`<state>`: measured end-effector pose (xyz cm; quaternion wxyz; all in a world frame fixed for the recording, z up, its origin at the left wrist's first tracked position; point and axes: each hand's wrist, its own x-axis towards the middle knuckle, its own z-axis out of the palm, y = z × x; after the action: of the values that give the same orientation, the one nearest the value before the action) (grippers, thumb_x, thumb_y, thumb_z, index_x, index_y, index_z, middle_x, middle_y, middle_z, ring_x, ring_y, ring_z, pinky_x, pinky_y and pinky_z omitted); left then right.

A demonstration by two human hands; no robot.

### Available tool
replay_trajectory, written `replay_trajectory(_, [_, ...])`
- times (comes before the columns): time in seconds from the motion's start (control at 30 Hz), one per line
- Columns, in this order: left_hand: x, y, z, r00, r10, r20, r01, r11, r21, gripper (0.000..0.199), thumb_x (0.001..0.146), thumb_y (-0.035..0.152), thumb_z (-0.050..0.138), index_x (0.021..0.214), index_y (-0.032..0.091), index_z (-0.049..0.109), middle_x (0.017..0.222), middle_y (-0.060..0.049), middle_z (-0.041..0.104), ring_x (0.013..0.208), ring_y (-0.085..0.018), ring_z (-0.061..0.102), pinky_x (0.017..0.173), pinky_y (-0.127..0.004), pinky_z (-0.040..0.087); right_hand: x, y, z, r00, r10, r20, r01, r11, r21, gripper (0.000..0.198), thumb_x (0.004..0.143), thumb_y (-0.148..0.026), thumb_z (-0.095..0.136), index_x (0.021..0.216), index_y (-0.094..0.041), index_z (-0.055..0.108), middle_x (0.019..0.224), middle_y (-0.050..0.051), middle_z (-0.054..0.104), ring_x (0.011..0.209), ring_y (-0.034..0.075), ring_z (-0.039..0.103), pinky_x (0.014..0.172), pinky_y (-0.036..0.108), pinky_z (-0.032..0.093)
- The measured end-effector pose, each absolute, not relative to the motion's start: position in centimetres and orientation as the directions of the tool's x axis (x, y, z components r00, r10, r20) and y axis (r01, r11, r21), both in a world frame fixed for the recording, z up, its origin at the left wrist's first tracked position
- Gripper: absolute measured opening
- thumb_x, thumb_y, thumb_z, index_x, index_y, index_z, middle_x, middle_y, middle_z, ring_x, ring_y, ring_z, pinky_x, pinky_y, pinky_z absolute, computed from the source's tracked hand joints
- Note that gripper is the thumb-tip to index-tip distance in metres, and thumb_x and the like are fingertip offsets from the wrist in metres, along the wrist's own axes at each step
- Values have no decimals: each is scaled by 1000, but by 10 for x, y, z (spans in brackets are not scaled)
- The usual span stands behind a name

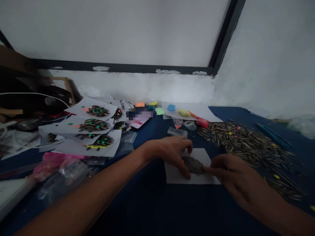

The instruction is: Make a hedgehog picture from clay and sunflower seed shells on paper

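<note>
A small sheet of white paper [176, 174] lies on the dark blue cloth, bearing a flattened oval of grey modelling clay [194, 165]. My left hand [176, 150] rests on the paper's left side, its thumb and fingers spread around the clay's left end. From the right, my right hand [240, 178] reaches in with an outstretched finger touching the clay's right tip; its other fingers are curled and partly blurred. A large heap of striped sunflower seeds [242, 139] spreads beyond my right hand.
Seed-covered clay pictures on white sheets [73, 126] are stacked at left. Near the wall are coloured clay packs [171, 107], a phone [142, 118] and a red-capped tool [202, 122]. Blue tweezers [274, 136] lie right; crumpled plastic bags [73, 170] lie left.
</note>
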<state>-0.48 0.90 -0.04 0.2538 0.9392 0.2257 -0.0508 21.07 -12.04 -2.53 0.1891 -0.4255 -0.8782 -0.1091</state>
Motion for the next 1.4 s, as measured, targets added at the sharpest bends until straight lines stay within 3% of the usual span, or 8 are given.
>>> replay_trajectory(0.1, [-4,9,0,883,402,-243,469,-768,435,77,55,64,71,116,24,47,115,-5,52,99,-21,51,74,-28,41,211,-120,-24,-545,704,455,797,604,22,39,87,-10,42,112,-23,67,94,9,61,79,20,58,62,31,47])
replay_trajectory(0.4, [-4,9,-1,884,412,-221,468,-765,442,76,54,63,73,114,24,48,114,-5,53,98,-22,52,76,-29,42,207,-115,-29,-635,657,407,766,606,215,39,85,-9,41,109,-22,70,90,12,62,73,24,55,61,40,47])
replay_trajectory(0.67, [-3,11,-4,894,404,-192,447,-778,441,75,53,64,72,112,25,49,111,-3,53,95,-20,52,73,-28,42,205,-119,-24,-603,662,444,779,608,153,48,82,-5,40,116,-25,67,97,11,61,78,21,56,63,34,48])
replay_trajectory(0.93, [-3,9,-2,888,401,-226,460,-780,424,76,55,64,71,115,25,47,112,-4,53,97,-21,52,75,-28,42,199,-115,-24,-670,656,347,742,589,320,55,78,-2,40,119,-30,66,96,12,63,75,23,54,63,38,44])
replay_trajectory(1.23, [-4,10,-2,895,396,-207,447,-777,443,74,55,64,71,113,24,48,113,-4,52,99,-21,52,77,-29,42,208,-121,-26,-668,656,350,735,653,180,60,74,-3,42,125,-31,61,105,10,60,80,22,54,65,36,45])
replay_trajectory(1.4, [-5,10,-1,892,404,-203,451,-763,463,75,53,64,72,112,24,49,111,-4,53,98,-22,52,78,-29,42,207,-117,-26,-721,604,341,691,661,292,52,81,-7,42,123,-30,62,99,9,63,79,22,54,70,39,42])
